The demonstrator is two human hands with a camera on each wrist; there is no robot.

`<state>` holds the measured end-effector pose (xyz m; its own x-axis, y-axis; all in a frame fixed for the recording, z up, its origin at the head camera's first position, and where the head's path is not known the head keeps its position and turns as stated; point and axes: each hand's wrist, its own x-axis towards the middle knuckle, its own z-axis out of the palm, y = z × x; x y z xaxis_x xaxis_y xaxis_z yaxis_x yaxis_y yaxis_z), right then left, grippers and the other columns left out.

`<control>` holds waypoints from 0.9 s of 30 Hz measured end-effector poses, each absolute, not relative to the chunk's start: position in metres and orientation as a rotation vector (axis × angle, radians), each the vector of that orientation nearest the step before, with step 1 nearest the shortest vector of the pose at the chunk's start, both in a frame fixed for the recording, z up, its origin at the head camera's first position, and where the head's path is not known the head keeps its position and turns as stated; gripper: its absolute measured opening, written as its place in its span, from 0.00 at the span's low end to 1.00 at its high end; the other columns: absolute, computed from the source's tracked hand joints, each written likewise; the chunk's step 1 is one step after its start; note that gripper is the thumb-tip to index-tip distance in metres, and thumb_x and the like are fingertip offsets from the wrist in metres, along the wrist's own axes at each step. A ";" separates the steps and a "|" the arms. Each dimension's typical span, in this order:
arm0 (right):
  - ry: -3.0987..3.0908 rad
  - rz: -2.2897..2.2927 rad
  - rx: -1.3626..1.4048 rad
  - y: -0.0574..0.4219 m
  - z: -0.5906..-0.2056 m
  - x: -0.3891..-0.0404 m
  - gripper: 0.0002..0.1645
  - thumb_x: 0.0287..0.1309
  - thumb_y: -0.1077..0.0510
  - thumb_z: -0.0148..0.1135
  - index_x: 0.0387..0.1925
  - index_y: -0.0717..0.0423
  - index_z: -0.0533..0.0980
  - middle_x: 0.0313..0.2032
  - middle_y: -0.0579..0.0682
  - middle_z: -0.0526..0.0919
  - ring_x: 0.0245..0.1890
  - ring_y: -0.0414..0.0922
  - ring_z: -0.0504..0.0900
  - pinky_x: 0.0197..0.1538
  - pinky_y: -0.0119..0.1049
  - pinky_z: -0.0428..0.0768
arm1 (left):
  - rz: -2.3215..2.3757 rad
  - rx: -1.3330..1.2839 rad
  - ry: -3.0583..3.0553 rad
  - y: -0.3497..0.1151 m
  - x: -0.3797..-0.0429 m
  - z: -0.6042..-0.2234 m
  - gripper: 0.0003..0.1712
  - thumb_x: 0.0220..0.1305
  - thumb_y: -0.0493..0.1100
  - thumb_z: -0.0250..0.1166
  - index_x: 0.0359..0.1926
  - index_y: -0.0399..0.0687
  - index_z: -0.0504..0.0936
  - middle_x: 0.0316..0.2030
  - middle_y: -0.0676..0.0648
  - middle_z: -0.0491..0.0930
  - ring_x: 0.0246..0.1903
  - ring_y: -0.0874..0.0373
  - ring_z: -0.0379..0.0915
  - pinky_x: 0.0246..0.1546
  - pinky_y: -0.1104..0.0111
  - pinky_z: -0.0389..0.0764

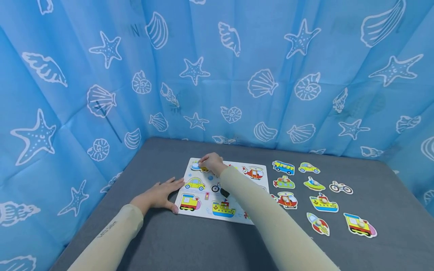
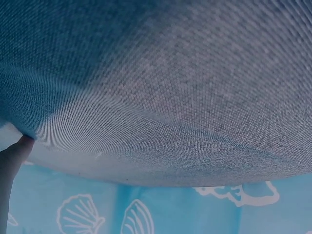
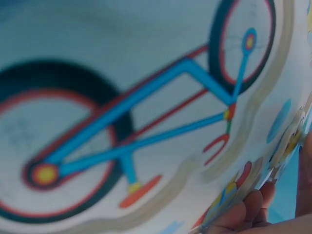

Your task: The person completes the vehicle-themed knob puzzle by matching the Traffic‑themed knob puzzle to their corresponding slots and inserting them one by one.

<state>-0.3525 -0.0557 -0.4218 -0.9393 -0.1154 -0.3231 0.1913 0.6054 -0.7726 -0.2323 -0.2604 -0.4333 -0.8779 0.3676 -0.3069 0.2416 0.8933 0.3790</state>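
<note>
A white puzzle board (image 1: 210, 215) printed with vehicles lies on the grey table. My right hand (image 1: 213, 163) is over its top left part and pinches a small blue, white and yellow puzzle piece (image 1: 194, 166), partly hidden by the fingers. In the right wrist view the fingertips (image 3: 253, 202) are low at the right, past a large printed bicycle (image 3: 146, 131). Spread out flat, my left hand (image 1: 161, 194) rests at the board's left edge, thumb and fingertips against it. The left wrist view shows mostly tabletop and one digit (image 2: 14, 156).
To the board's right lie several loose knobbed pieces, among them a bus (image 1: 283, 167), a yellow car (image 1: 309, 168), a helicopter (image 1: 287, 200), a ship (image 1: 323, 203), a rocket (image 1: 318, 224) and a train (image 1: 360, 225). A blue shell-print curtain (image 1: 210, 94) hangs behind the table.
</note>
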 end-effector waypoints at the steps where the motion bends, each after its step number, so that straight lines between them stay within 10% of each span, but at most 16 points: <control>1: 2.500 -1.244 0.061 -0.056 -0.422 -0.353 0.04 0.58 0.52 0.69 0.33 0.45 0.86 0.45 0.50 0.76 0.50 0.50 0.67 0.51 0.47 0.71 | 0.470 0.445 2.685 -0.260 -0.232 -0.433 0.64 0.43 0.68 0.73 0.75 0.49 0.55 0.75 0.47 0.52 0.74 0.42 0.39 0.65 0.34 0.42; 27: 2.480 -1.263 0.015 -0.052 -0.414 -0.350 0.14 0.59 0.54 0.68 0.47 0.45 0.85 0.62 0.51 0.73 0.63 0.54 0.62 0.61 0.52 0.66 | 0.433 0.467 2.684 -0.260 -0.234 -0.435 0.64 0.43 0.69 0.73 0.76 0.48 0.54 0.75 0.46 0.50 0.74 0.41 0.38 0.64 0.33 0.43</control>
<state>-0.3502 -0.0520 -0.4142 -0.9366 -0.1498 -0.3168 0.1681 0.6010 -0.7814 -0.2344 -0.2599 -0.4354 -0.8724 0.3760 -0.3123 0.2587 0.8973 0.3577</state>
